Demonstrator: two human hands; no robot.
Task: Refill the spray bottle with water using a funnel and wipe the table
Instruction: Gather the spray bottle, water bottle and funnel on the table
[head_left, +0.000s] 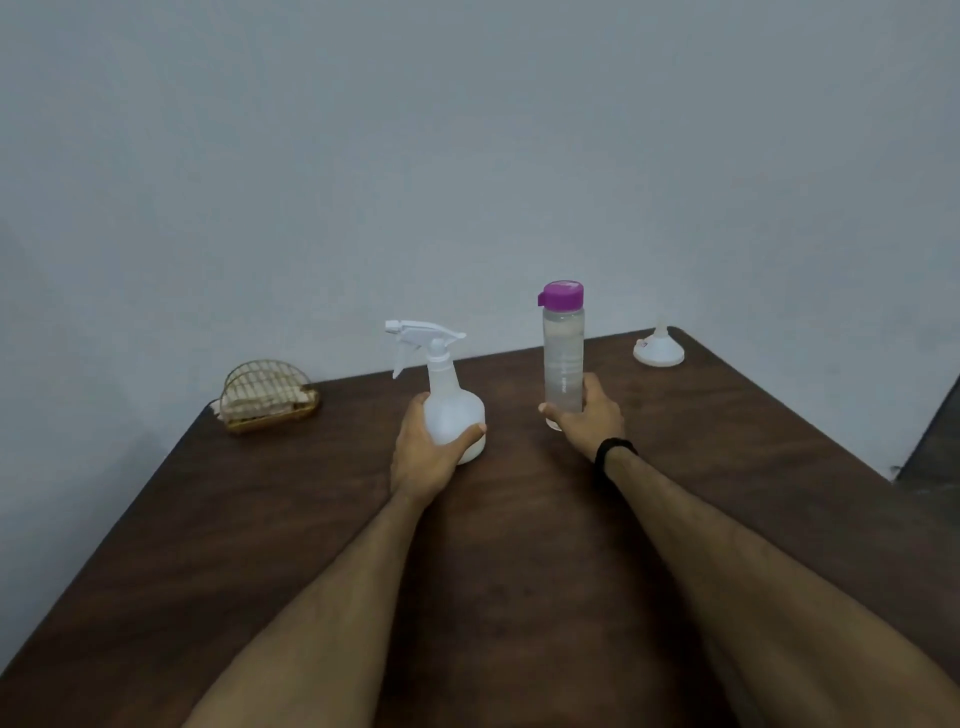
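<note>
While the left hand (421, 447) grips the upright spray bottle (453, 410) at its base, apparently to steady it, the right hand (589, 410) grasps the capped water bottle (562, 353) mid-table, the funnel (658, 347) standing well apart.

The left hand (422, 448) hides the spray bottle's (453, 410) lower left side, the right hand (587, 413) covers the water bottle's (562, 358) base, and the wire holder's (267, 397) contents at left-centre are too blurred to identify.

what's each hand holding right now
Left hand: closed round the spray bottle.
Right hand: closed round the water bottle.
</note>
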